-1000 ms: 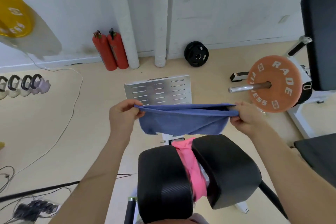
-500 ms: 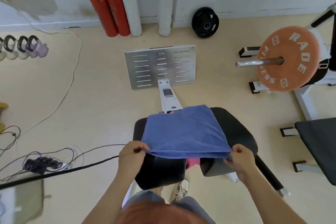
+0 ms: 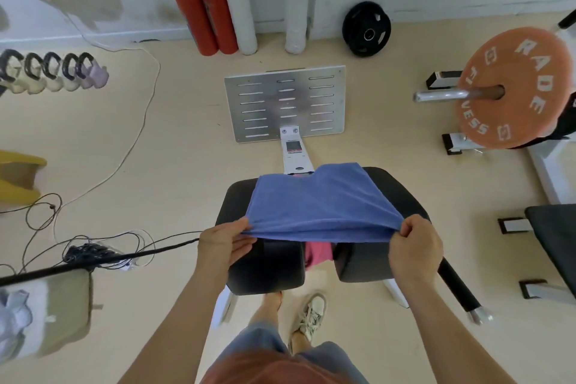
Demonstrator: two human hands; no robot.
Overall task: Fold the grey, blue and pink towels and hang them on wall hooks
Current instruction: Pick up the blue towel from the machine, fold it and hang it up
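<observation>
Blue towel (image 3: 321, 206) at centre of frame, folded, spread flat over two black padded cushions (image 3: 265, 262) of a gym machine. Near edge lifted off the pads. Left hand (image 3: 223, 246) pinching near-left corner, grip closed on the cloth between thumb and fingers. Right hand (image 3: 416, 251) pinching near-right corner, grip likewise closed on the cloth. Far edge draped over back of pads, just short of the white frame post (image 3: 294, 153).

Pink towel (image 3: 318, 254) tucked in the gap between the two cushions, mostly hidden under the blue one; small strip visible below the near edge. Grey towel not identifiable.

Slotted metal footplate (image 3: 285, 103) on floor above centre. Two red cylinders (image 3: 204, 12) against wall, upper centre-left. Orange weight plate (image 3: 514, 87) on a bar, upper right. Black plate (image 3: 366, 29) leaning at wall base.
</observation>
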